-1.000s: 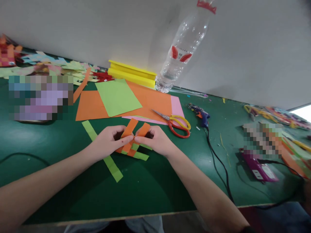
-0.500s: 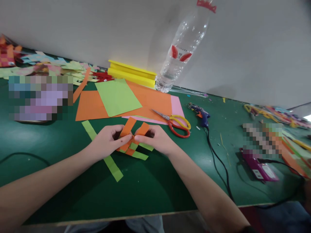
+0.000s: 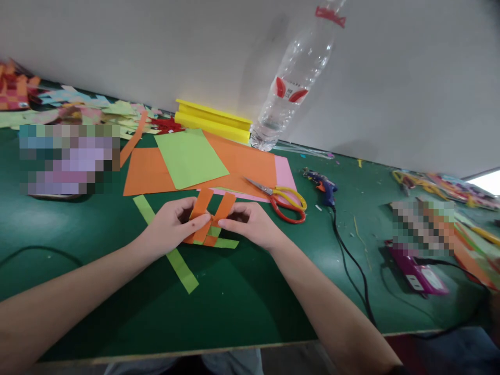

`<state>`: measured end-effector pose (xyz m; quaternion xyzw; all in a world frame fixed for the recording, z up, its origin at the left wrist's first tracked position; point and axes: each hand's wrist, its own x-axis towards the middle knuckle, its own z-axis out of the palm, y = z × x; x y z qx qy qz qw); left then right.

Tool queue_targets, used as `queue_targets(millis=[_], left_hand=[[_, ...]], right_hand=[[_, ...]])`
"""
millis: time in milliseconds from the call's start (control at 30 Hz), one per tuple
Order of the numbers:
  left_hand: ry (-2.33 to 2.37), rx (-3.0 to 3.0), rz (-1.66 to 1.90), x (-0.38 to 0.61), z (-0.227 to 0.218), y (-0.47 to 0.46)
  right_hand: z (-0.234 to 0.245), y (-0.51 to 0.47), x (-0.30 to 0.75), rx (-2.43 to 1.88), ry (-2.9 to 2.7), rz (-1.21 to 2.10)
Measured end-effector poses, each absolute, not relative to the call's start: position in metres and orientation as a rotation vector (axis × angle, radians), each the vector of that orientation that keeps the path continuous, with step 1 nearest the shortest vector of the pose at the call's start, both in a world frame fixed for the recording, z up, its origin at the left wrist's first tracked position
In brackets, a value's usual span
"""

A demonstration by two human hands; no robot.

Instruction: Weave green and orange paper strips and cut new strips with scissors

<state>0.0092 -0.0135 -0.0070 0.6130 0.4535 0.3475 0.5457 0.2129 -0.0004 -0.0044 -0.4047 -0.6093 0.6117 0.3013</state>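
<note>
Between my two hands is a small weave of orange and green paper strips (image 3: 210, 240), held just above the table. My left hand (image 3: 172, 225) pinches its left side, thumb on top. My right hand (image 3: 252, 224) is closed at the right side, its thumb and fingers by an orange strip that stands up. Two orange ends point away from me, and a green end sticks out to the right. Beneath my left wrist a loose green paper strip (image 3: 183, 271) lies slantwise on the table. The fingers under the weave are hidden.
Behind my hands lie orange sheets (image 3: 250, 161) and a green sheet (image 3: 191, 159), with scissors (image 3: 287, 200) on their right edge. A glue gun (image 3: 322, 186) with a black cord, a tilted plastic bottle (image 3: 289, 88), a purple power strip (image 3: 417, 271) and paper scraps (image 3: 121, 114) stand around.
The right orange strip end has turned more upright and lies closer to the left one. A green end on the right has gone from sight behind my right hand.
</note>
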Motion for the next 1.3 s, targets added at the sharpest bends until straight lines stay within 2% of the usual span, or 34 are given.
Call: queue_targets(millis=[567,900,1300], left_hand=[[1.143,1.480,0.774,0.009,-0.008,-0.011],[1.128,1.514,0.735,0.012,-0.007,-0.014],[1.168,1.489,0.743,0.010,-0.007,-0.012]], right_hand=[[-0.007,-0.001,0.212,-1.028,-1.641,1.593],[0.003,-0.009,0.205,-1.087,-1.814,1.238],[-0.009,-0.009,0.203,-1.170,-1.717,1.237]])
